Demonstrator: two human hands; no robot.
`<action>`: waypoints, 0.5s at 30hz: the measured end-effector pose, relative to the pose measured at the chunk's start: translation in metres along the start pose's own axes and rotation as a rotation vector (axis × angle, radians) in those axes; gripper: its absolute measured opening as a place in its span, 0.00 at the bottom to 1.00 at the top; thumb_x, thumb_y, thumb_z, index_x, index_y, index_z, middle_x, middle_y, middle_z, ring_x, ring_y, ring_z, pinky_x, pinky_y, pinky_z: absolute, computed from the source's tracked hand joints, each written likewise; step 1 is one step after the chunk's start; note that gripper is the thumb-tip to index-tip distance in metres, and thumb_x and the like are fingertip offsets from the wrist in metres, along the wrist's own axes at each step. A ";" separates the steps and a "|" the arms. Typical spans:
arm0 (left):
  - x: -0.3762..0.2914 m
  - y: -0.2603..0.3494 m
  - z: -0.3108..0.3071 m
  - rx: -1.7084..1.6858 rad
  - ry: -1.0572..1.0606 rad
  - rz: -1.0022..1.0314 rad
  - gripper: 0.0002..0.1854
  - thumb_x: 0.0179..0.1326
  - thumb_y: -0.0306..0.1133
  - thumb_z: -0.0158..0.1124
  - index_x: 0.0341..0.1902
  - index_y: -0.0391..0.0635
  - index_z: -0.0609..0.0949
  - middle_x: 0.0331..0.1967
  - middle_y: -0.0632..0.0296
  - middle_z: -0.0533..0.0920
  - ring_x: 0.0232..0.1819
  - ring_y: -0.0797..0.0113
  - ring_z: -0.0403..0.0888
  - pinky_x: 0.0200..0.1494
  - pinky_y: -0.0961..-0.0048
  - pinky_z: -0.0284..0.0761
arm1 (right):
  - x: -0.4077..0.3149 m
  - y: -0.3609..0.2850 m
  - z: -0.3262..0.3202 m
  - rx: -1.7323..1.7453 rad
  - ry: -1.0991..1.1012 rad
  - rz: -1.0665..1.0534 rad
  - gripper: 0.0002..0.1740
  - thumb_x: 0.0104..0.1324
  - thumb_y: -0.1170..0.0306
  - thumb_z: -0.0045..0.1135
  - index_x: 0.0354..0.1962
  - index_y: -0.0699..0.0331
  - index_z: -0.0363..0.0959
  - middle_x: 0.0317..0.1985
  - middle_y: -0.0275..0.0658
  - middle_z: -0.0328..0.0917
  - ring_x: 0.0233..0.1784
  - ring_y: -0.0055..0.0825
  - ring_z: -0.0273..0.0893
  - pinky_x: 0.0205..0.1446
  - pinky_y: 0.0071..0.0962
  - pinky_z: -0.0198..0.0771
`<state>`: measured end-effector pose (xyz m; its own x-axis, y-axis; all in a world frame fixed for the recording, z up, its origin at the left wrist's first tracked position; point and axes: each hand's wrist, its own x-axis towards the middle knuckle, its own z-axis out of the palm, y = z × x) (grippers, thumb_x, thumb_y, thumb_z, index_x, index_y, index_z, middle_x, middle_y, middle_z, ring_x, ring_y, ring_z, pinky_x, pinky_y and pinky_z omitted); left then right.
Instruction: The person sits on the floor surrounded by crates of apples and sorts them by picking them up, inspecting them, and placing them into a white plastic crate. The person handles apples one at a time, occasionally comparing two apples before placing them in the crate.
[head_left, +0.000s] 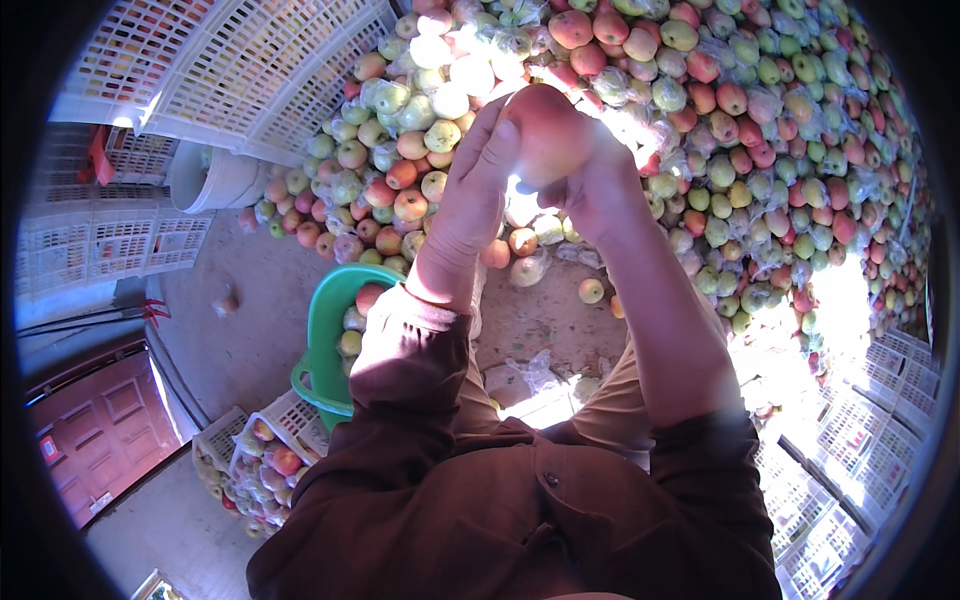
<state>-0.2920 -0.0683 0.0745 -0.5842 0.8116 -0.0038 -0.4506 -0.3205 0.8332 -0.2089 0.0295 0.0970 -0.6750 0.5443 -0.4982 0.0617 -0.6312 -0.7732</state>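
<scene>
A large red apple (551, 131) is held up in front of me between both hands, above a heap of apples. My left hand (484, 154) grips its left side, the thumb lying against the skin. On the opposite side my right hand (600, 176) holds it from the right and below; part of that hand is washed out by glare. Behind and beneath spreads the big pile of apples (724, 195), red, green and yellow, many wrapped in thin clear plastic film. Some apples lie loose on the floor between my legs.
A green plastic tub (322, 315) with apples stands by my left arm. Behind it is a crate of wrapped apples (270, 465). White slatted plastic crates (217, 67) are stacked at upper left beside a white bucket (221, 180). More crates (847, 442) stand at right. A brown door (105, 435) is at left.
</scene>
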 end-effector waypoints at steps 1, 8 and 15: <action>0.001 -0.001 0.001 -0.061 0.031 0.012 0.27 0.68 0.47 0.52 0.60 0.37 0.70 0.51 0.59 0.77 0.51 0.69 0.74 0.58 0.71 0.68 | 0.001 0.001 0.002 -0.068 0.029 -0.026 0.22 0.69 0.56 0.33 0.42 0.66 0.70 0.28 0.42 0.78 0.19 0.31 0.78 0.17 0.23 0.71; 0.006 0.012 -0.015 -0.359 0.194 -0.181 0.22 0.66 0.47 0.51 0.49 0.39 0.76 0.44 0.55 0.79 0.47 0.63 0.78 0.54 0.66 0.73 | 0.014 0.000 0.009 -0.577 -0.031 -0.213 0.21 0.68 0.60 0.38 0.34 0.72 0.71 0.21 0.44 0.77 0.17 0.28 0.76 0.19 0.23 0.70; -0.023 0.019 -0.054 -0.672 0.242 -0.290 0.29 0.62 0.49 0.58 0.58 0.39 0.68 0.54 0.47 0.73 0.56 0.47 0.72 0.54 0.40 0.72 | 0.019 0.003 0.012 -0.604 -0.257 -0.199 0.11 0.62 0.67 0.54 0.33 0.68 0.75 0.23 0.37 0.80 0.20 0.20 0.77 0.22 0.19 0.70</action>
<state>-0.3229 -0.1195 0.0603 -0.4766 0.8039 -0.3560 -0.8763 -0.4017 0.2660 -0.2303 0.0314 0.0902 -0.8642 0.4226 -0.2731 0.2676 -0.0735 -0.9607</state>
